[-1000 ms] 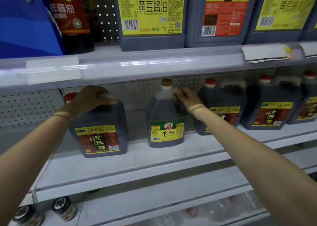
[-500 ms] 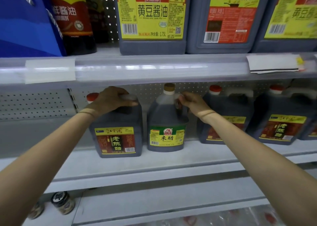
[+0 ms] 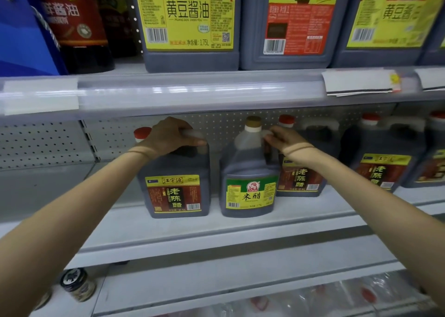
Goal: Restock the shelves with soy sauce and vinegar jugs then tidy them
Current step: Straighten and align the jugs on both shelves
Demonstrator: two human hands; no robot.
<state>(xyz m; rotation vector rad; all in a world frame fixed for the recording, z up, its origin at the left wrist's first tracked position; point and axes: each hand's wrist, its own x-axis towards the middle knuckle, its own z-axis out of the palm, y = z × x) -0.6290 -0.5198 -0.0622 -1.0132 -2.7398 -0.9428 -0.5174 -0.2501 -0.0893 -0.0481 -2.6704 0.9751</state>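
Presently, the fingers (image 3: 192, 139) of the left hand (image 3: 168, 136) are curled round the top handle of a red-capped vinegar jug (image 3: 173, 191). Those of the right hand (image 3: 286, 141) are clamped on the handle of the green-labelled rice vinegar jug (image 3: 249, 191), beside its neck. Both jugs stand upright on the middle shelf (image 3: 216, 232), near its front edge, just beside each other, labels forward. Further vinegar jugs (image 3: 382, 170) stand toward the shelf's right end, set deeper than these two. On the upper shelf (image 3: 192, 93), soy sauce jugs (image 3: 190, 23) stand close together along the front edge.

Assessment: restocking appears well advanced. What remains is tidying, namely closing the gap, bringing the two held jugs into line with the row, and releasing them.
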